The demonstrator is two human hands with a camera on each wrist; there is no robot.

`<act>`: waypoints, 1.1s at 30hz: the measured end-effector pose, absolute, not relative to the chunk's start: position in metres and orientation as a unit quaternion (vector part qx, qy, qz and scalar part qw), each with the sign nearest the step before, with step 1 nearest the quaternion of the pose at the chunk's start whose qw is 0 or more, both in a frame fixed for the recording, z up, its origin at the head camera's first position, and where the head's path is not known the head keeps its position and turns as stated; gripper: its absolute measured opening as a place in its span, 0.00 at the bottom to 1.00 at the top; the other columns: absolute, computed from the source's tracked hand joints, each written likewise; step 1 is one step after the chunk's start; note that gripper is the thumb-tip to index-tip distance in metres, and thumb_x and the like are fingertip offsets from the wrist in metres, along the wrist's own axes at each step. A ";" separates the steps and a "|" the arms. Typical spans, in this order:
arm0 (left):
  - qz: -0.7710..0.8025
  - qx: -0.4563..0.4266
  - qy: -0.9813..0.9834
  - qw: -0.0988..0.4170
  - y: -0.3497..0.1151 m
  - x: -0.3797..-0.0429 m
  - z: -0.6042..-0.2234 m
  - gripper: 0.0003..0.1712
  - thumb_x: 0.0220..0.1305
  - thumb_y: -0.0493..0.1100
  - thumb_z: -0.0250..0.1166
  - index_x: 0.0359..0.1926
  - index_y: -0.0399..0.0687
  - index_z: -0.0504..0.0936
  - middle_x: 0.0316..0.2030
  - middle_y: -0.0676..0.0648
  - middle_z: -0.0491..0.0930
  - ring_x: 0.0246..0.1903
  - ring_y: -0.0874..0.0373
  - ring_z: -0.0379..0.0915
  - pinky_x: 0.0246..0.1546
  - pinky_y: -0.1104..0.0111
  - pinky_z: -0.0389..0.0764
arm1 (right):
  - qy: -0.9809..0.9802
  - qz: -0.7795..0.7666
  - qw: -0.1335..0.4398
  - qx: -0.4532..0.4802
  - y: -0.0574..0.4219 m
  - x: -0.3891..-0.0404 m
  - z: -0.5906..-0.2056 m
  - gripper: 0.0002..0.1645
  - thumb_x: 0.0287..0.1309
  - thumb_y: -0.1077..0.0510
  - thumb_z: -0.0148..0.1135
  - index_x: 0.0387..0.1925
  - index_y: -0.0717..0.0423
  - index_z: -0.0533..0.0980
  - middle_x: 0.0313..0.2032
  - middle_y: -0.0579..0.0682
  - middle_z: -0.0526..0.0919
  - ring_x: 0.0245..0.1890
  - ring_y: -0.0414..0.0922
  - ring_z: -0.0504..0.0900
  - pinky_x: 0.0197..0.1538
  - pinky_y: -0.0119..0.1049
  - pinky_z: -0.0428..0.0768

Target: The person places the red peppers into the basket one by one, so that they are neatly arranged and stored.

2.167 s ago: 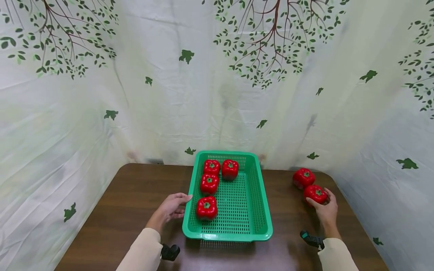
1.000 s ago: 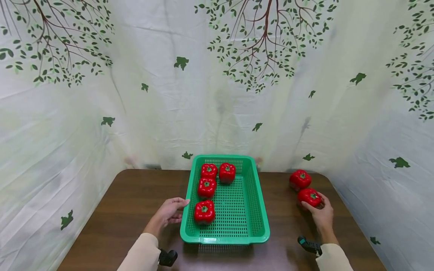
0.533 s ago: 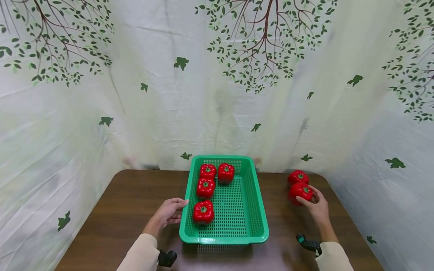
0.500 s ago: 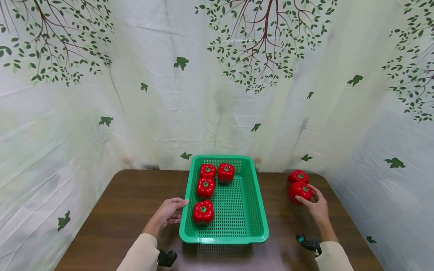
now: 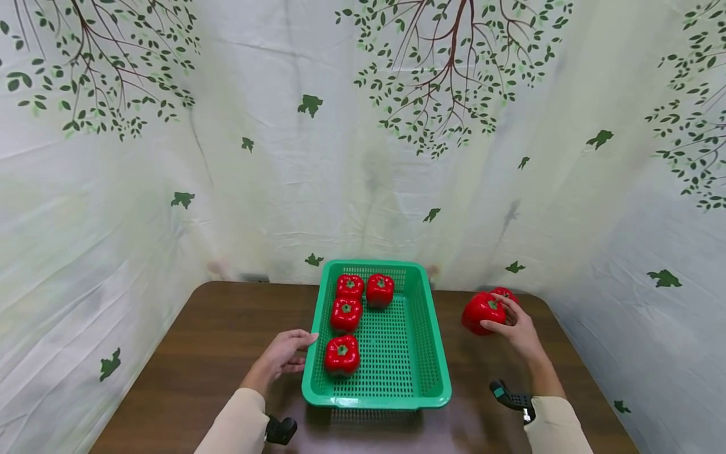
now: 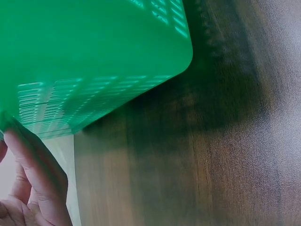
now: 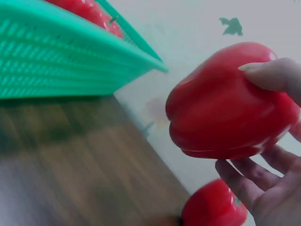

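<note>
My right hand [image 5: 522, 334] grips a glossy red bell pepper [image 5: 479, 313], thumb on one side and fingers on the other. In the right wrist view this bell pepper [image 7: 221, 108] is lifted off the table and lies tilted in the fingers. Another red bell pepper [image 5: 506, 292] sits behind it at the table's back right, partly hidden. With thumb and fingers my left hand [image 5: 283, 354] pinches the left rim of a green perforated basket [image 5: 391, 402]. Several red bell peppers [image 5: 342, 355] lie inside, mostly along its left side.
The brown wooden table [image 5: 227, 340] has rounded back corners. Right behind it hangs a pale curtain [image 5: 368, 189] printed with branches and leaves, which also closes in both sides. The basket's right half shows its bare slotted floor [image 5: 397, 353].
The right hand has lifted its bell pepper and carried it left toward the basket, past the front of the other loose one. The left hand has stayed at the basket's rim.
</note>
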State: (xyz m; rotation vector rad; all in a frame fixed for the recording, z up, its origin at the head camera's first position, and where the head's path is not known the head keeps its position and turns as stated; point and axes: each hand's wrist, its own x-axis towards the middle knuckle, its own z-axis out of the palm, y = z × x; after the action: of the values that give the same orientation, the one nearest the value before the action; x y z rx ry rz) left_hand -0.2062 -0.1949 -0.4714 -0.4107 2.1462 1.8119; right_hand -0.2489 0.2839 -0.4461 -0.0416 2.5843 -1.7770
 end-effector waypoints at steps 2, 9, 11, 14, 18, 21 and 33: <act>0.631 -0.145 0.748 0.149 -0.194 -0.206 -0.471 0.18 0.66 0.52 0.62 0.43 0.40 0.79 0.34 0.45 0.82 0.28 0.53 0.79 0.32 0.64 0.83 | 0.825 -0.565 0.005 -0.029 0.280 -0.251 -0.444 0.45 0.57 0.56 0.67 0.71 0.56 0.55 0.68 0.66 0.57 0.64 0.66 0.59 0.55 0.51 0.76; 0.630 -0.146 0.749 0.148 -0.193 -0.206 -0.469 0.19 0.66 0.52 0.62 0.44 0.39 0.79 0.37 0.44 0.80 0.28 0.53 0.79 0.32 0.64 0.83 | 0.816 -0.575 0.015 -0.059 0.264 -0.257 -0.441 0.44 0.56 0.59 0.68 0.70 0.57 0.56 0.67 0.66 0.60 0.63 0.65 0.62 0.49 0.40 0.79; 0.629 -0.145 0.749 0.148 -0.193 -0.206 -0.469 0.19 0.66 0.52 0.62 0.44 0.39 0.79 0.36 0.45 0.80 0.28 0.53 0.78 0.32 0.64 0.83 | 0.812 -0.580 0.020 -0.063 0.259 -0.257 -0.439 0.44 0.56 0.59 0.68 0.70 0.57 0.56 0.67 0.66 0.61 0.63 0.64 0.62 0.50 0.41 0.79; 0.629 -0.145 0.749 0.149 -0.193 -0.206 -0.468 0.18 0.66 0.51 0.62 0.43 0.40 0.80 0.34 0.45 0.81 0.27 0.53 0.78 0.31 0.64 0.83 | 0.811 -0.580 0.023 -0.071 0.252 -0.258 -0.436 0.45 0.56 0.60 0.68 0.70 0.58 0.56 0.67 0.66 0.61 0.63 0.64 0.63 0.50 0.44 0.80; 0.628 -0.145 0.750 0.147 -0.193 -0.206 -0.468 0.18 0.66 0.51 0.62 0.43 0.39 0.80 0.34 0.46 0.81 0.27 0.53 0.78 0.31 0.65 0.83 | 0.814 -0.573 0.023 -0.088 0.242 -0.263 -0.434 0.44 0.55 0.60 0.68 0.70 0.59 0.57 0.66 0.66 0.63 0.62 0.63 0.65 0.51 0.46 0.80; 0.628 -0.146 0.750 0.147 -0.193 -0.206 -0.468 0.18 0.66 0.51 0.62 0.43 0.39 0.80 0.34 0.46 0.81 0.27 0.53 0.78 0.31 0.65 0.83 | 0.815 -0.571 0.024 -0.095 0.235 -0.266 -0.434 0.43 0.55 0.60 0.69 0.69 0.59 0.59 0.65 0.65 0.65 0.61 0.63 0.66 0.51 0.46 0.80; 0.632 -0.145 0.747 0.149 -0.194 -0.205 -0.471 0.18 0.66 0.52 0.61 0.42 0.40 0.80 0.35 0.45 0.81 0.27 0.54 0.78 0.31 0.65 0.83 | 0.813 -0.568 0.040 -0.121 0.208 -0.277 -0.431 0.44 0.52 0.58 0.71 0.68 0.59 0.60 0.64 0.63 0.68 0.61 0.61 0.68 0.51 0.46 0.80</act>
State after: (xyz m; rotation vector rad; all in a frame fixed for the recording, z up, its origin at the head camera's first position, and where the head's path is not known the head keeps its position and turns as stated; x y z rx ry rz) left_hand -0.2055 -0.1944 -0.4707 -0.4170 2.1471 1.8158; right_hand -0.2774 0.2083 -0.4305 -0.3716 2.4906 -1.7409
